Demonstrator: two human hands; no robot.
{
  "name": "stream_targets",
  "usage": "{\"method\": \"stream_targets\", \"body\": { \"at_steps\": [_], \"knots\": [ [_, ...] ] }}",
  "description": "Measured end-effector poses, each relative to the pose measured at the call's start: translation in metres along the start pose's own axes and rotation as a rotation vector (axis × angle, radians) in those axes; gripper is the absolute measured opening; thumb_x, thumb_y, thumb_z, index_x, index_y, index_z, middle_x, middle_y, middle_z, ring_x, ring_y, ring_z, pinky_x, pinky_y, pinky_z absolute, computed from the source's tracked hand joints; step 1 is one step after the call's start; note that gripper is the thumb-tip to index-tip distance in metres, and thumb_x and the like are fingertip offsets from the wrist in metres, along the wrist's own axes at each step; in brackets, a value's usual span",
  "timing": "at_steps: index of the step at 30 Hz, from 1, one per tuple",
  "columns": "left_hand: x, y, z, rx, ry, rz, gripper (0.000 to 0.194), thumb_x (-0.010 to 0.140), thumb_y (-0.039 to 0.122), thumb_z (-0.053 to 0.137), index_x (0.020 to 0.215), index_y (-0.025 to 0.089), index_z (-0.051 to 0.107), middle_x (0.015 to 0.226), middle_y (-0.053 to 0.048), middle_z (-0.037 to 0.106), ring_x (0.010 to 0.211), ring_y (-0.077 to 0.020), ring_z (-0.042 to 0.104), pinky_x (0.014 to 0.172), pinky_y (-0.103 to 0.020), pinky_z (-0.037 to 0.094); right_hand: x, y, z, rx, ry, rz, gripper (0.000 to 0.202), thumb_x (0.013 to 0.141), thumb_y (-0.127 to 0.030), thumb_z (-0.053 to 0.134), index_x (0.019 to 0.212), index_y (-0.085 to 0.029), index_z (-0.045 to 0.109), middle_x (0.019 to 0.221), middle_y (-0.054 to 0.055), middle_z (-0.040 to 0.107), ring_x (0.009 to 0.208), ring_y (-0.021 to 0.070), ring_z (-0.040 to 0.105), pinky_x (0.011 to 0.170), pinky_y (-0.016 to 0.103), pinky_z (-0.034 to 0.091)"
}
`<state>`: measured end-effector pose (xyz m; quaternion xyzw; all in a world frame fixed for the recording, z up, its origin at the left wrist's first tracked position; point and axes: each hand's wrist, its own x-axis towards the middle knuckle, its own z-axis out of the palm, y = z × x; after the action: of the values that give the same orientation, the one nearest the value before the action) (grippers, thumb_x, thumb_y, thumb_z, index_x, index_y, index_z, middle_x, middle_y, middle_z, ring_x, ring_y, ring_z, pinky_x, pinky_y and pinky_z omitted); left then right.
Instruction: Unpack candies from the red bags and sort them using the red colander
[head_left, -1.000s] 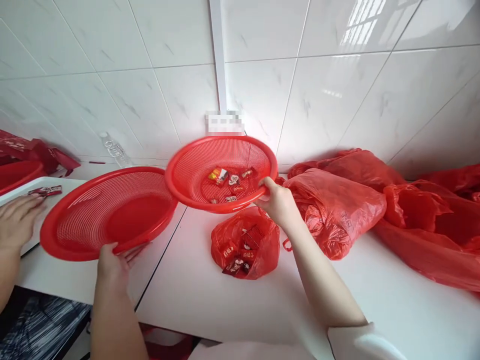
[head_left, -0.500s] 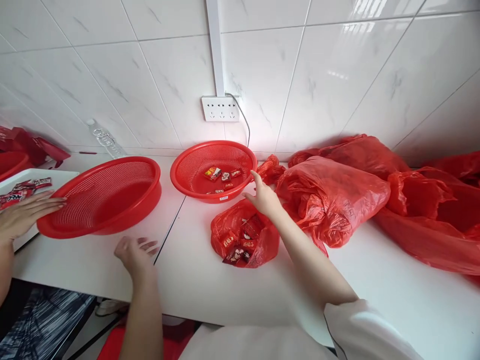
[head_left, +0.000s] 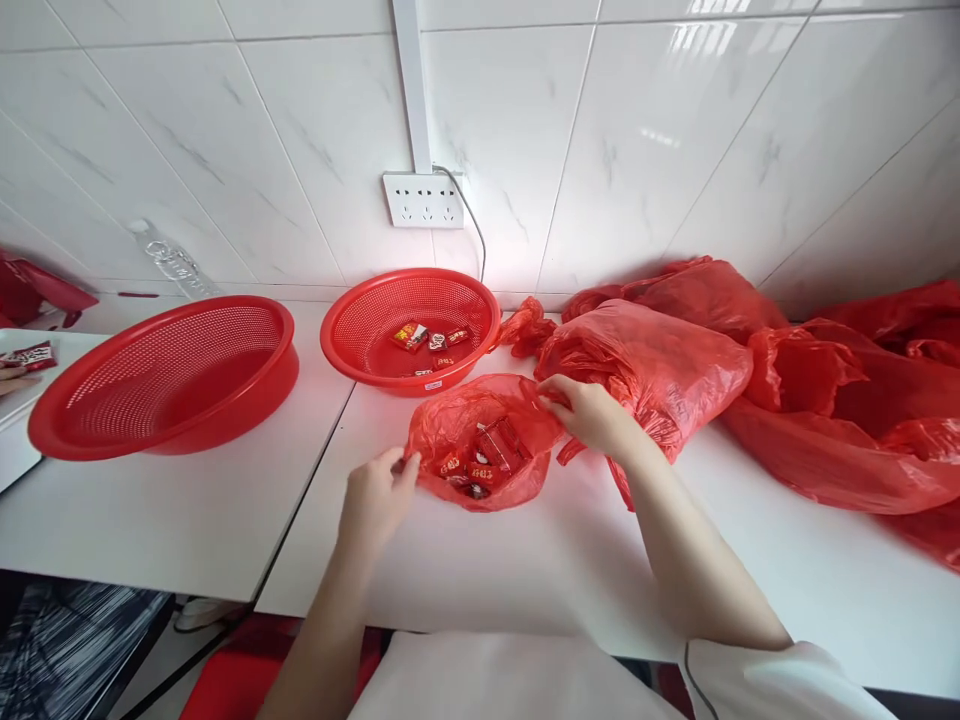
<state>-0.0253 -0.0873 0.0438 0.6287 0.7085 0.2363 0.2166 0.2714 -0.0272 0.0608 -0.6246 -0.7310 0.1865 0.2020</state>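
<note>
An open red plastic bag (head_left: 536, 475) stands on the white table in front of me, its mouth facing up. Inside lie several small wrapped snack packets (head_left: 495, 450), red and dark, with pale lettering. My left hand (head_left: 377, 497) pinches the bag's rim on the left side. On the opposite side, my right hand (head_left: 590, 412) has its fingers closed on the rim. Just behind the bag, a round red plastic basket (head_left: 360, 340) holds several more small packets (head_left: 437, 341) on its bottom.
At the left a larger red basket (head_left: 187, 400) rests tilted. Beyond it are a white tray (head_left: 15, 440) and another person's hand (head_left: 15, 380) at a packet. Full red bags (head_left: 652, 350) crowd the right. A clear bottle (head_left: 176, 262) lies by the wall, under a power socket (head_left: 424, 200).
Both my hands have come to the small bag's rim and hold it, my left moving in from the left. The other person's hand has left the large basket's edge.
</note>
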Motion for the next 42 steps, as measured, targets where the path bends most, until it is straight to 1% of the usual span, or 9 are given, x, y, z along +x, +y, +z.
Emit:
{"method": "stream_targets", "body": {
  "at_steps": [5,9,11,18,21,25,29,36,42],
  "knots": [
    [0.013,0.028,-0.047,-0.538,0.041,0.084,0.029,0.08,0.045,0.061,0.071,0.018,0.064,0.066,0.0,0.058,0.064,-0.0142,0.054,0.061,-0.025,0.045,-0.004,-0.008,-0.039,0.563,0.29,-0.155,0.015,0.088,-0.032,0.053,0.097,-0.023,0.062,0.075,0.001,0.066,0.072,0.016,0.064,0.07,0.031,0.052],
    [0.022,0.057,-0.067,-0.706,0.062,0.234,0.019,0.08,0.038,0.065,0.075,0.019,0.066,0.068,0.0,0.059,0.063,-0.0118,0.052,0.06,-0.024,0.043,-0.004,-0.033,-0.057,0.906,0.585,-0.266,0.013,0.091,-0.033,0.05,0.097,-0.025,0.058,0.087,0.002,0.065,0.073,0.0135,0.062,0.073,0.032,0.052],
    [0.026,0.07,-0.069,-0.699,0.034,0.291,0.016,0.079,0.035,0.066,0.078,0.019,0.068,0.072,-0.001,0.062,0.065,-0.0124,0.053,0.06,-0.024,0.044,-0.005,-0.048,-0.059,0.921,0.53,-0.326,0.014,0.092,-0.033,0.049,0.094,-0.026,0.061,0.09,0.003,0.065,0.078,0.0128,0.062,0.077,0.03,0.051],
    [0.037,0.097,-0.059,-0.604,-0.008,0.565,0.013,0.083,0.033,0.062,0.082,0.02,0.067,0.083,-0.003,0.062,0.081,-0.0173,0.058,0.074,-0.03,0.049,0.0,-0.084,-0.029,0.51,-0.028,-0.315,0.025,0.079,-0.034,0.066,0.1,-0.02,0.068,0.099,0.003,0.069,0.086,0.0157,0.063,0.079,0.031,0.05],
    [0.033,0.091,-0.063,-0.506,-0.027,0.666,0.027,0.083,0.041,0.06,0.103,0.022,0.063,0.104,-0.007,0.062,0.102,-0.0224,0.058,0.089,-0.037,0.047,0.004,-0.081,-0.023,0.497,-0.023,-0.32,0.016,0.084,-0.029,0.059,0.092,-0.02,0.068,0.092,0.002,0.069,0.079,0.0135,0.063,0.077,0.029,0.05],
    [0.016,0.075,-0.07,-0.024,-0.175,0.814,0.067,0.07,0.05,0.071,0.129,0.027,0.049,0.146,-0.01,0.038,0.137,-0.033,0.029,0.112,-0.055,0.022,-0.003,-0.073,-0.038,0.515,0.131,-0.281,0.021,0.088,-0.034,0.053,0.099,-0.021,0.065,0.097,0.003,0.068,0.082,0.0149,0.063,0.077,0.031,0.05],
    [0.008,0.059,-0.069,0.355,-0.168,0.878,0.019,0.084,0.031,0.057,0.1,0.025,0.065,0.148,-0.005,0.038,0.138,-0.0308,0.03,0.113,-0.061,0.011,-0.011,-0.065,-0.055,0.464,0.265,-0.256,0.023,0.089,-0.033,0.053,0.107,-0.022,0.062,0.1,0.003,0.067,0.084,0.0169,0.062,0.079,0.034,0.051],
    [0.029,0.045,-0.087,0.291,-0.138,0.821,0.034,0.084,0.035,0.058,0.055,0.019,0.049,0.125,-0.003,0.062,0.124,-0.0276,0.048,0.103,-0.047,0.037,-0.003,-0.038,-0.069,0.624,0.601,-0.237,0.022,0.089,-0.033,0.054,0.108,-0.022,0.058,0.084,0.001,0.06,0.068,0.012,0.059,0.064,0.027,0.051],
    [0.058,0.047,-0.103,-0.419,-0.27,0.467,0.044,0.079,0.044,0.062,0.05,0.019,0.041,0.115,-0.008,0.066,0.115,-0.0283,0.056,0.095,-0.042,0.045,0.005,-0.031,-0.073,0.557,0.584,-0.183,0.018,0.088,-0.032,0.055,0.1,-0.021,0.062,0.082,0.001,0.062,0.068,0.0114,0.059,0.061,0.025,0.05]
  ]
}}
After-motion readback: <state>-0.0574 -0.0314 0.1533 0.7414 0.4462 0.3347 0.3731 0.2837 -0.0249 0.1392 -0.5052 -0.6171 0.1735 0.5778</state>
